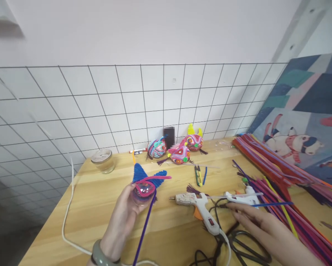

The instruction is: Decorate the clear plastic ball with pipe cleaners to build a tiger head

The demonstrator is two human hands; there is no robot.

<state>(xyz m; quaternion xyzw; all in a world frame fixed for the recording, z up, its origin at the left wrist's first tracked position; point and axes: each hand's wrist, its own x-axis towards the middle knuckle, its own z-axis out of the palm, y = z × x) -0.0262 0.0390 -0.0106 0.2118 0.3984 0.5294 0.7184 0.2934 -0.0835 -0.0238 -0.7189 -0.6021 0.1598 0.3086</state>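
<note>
Head camera looked down on a wooden table [99,207] where the left hand [124,218] gripped a clear ball [142,194] wrapped with a pink loop and blue fuzzy ears, a purple pipe cleaner [144,229] trailing down from it. The right hand [254,221] lay flat and open, fingers touching the smaller glue gun [242,197], beside a larger glue gun [199,203]. Judging by this, gluing the trim was the step in hand; picking up the gun would call for a firm, careful grasp clear of the nozzle. Three finished ornaments [179,149] stood at the wall. Both forearms were cut off by the frame, the cables tangled indistinctly, and a blurred patch hid something behind the ornaments.
</note>
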